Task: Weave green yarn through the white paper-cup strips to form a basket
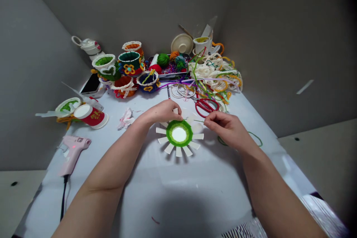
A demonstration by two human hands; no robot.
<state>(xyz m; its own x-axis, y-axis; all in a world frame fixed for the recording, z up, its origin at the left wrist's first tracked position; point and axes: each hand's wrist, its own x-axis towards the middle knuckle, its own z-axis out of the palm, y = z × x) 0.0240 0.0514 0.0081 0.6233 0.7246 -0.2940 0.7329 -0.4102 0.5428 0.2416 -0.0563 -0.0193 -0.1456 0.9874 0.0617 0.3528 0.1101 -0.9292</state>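
The left hand (167,111) is pinched on the far edge of a paper cup (179,134), thumb and fingers closed around its cut strips. The cup sits in the middle, in front of the person, its white strips splayed outward like petals and a band of bright green yarn woven around its base; whether it touches the table (156,189) cannot be told. The right hand (225,126), just to the right of the cup, has thumb and forefinger together on a thin dark green strand (198,121) that points toward the cup. A loop of green yarn (258,139) lies beside the right wrist

Beyond the right hand are red-handled scissors (203,100), with a heap of white lace (206,70) behind them. At the back left stand several yarn-trimmed baskets, among them a teal one (129,63) and a blue one (149,86), near a green yarn ball (163,60). On the left, a pink glue gun (73,152) lies with a red light showing, nearer the person than a red and white cup (93,116) on its side. Crumpled tissue (126,119) rests near the left forearm
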